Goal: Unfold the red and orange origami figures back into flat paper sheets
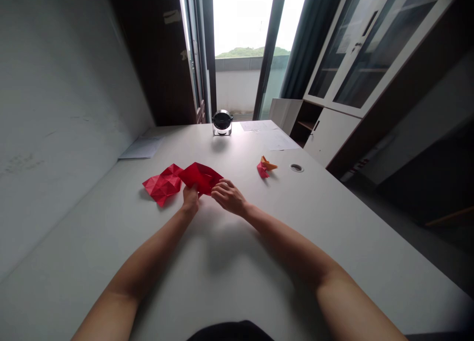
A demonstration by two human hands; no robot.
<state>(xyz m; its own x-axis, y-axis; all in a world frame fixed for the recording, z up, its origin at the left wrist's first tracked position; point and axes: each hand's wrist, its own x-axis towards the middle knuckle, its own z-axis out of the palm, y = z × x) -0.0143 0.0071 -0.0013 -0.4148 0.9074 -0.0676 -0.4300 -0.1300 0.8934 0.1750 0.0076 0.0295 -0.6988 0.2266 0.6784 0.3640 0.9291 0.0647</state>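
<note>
A red sheet of paper (201, 176), partly folded, lies on the white table (237, 262) in front of me. My left hand (190, 199) pinches its near left corner with the fingers closed. My right hand (229, 196) rests on its near right edge, fingers curled onto the paper. A second red sheet (163, 184), heavily creased, lies flat just to the left, touching the first sheet.
A small folded red and orange paper figure (265, 167) sits to the right. A round black and silver device (222, 122) stands at the far edge. White sheets (141, 147) lie at far left and far right. A cable hole (296, 168) is set in the table. Cabinets stand on the right.
</note>
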